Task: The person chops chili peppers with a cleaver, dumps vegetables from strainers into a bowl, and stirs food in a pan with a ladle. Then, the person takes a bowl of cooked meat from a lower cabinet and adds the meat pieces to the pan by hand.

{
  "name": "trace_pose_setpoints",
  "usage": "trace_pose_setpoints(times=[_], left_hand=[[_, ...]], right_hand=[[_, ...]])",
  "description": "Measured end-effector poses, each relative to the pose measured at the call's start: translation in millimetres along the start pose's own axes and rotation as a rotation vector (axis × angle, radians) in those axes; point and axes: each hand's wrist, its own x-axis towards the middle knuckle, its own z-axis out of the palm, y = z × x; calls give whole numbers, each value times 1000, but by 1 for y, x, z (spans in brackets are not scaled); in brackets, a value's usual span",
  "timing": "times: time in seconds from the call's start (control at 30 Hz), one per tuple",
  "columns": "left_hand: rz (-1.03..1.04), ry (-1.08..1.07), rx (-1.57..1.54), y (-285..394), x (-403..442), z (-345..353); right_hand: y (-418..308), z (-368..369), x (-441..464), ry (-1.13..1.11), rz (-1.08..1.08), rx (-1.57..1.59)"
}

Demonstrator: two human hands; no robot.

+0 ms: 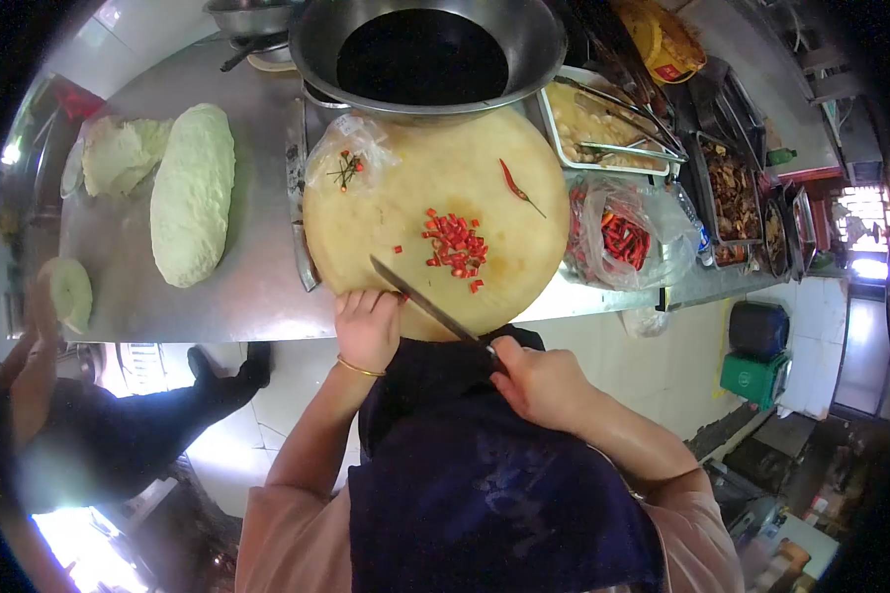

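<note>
On the round cutting board (346, 237), my left hand (368, 331) lies at the near edge, its fingers curled and pressed down on a red chili pepper (403, 296) that is mostly hidden. My right hand (539, 383) grips the handle of a knife (430, 308), whose blade slants across the board beside my left fingertips. Chopped red chili (455, 244) forms a small pile just beyond the blade. One whole red chili with its stem (511, 181) rests farther right. Green chili stems (346, 170) sit on a clear plastic bag (376, 148) at the left.
Behind the board stands a large metal bowl of dark liquid (311, 54). To the right are a bag of red chilies (623, 237) and a tray with tongs (588, 163). A long piece of dough (193, 198) lies left, near another person's hand (40, 316).
</note>
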Motion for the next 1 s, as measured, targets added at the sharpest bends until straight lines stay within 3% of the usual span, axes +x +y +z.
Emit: trace_pose_setpoints(times=[0.2, 0.37, 0.67, 0.83, 1.0], left_hand=[[16, 71, -24, -11, 7, 0], [-63, -19, -67, -19, 9, 0], [-31, -67, 6, -16, 9, 1], [13, -55, 93, -10, 12, -2], [19, -57, 97, -10, 15, -2]], right_hand=[[5, 25, 21, 59, -9, -27], [2, 12, 19, -17, 30, -20], [13, 27, 50, 90, -35, 101], [4, 9, 4, 44, -19, 73], [3, 16, 12, -13, 10, 88]])
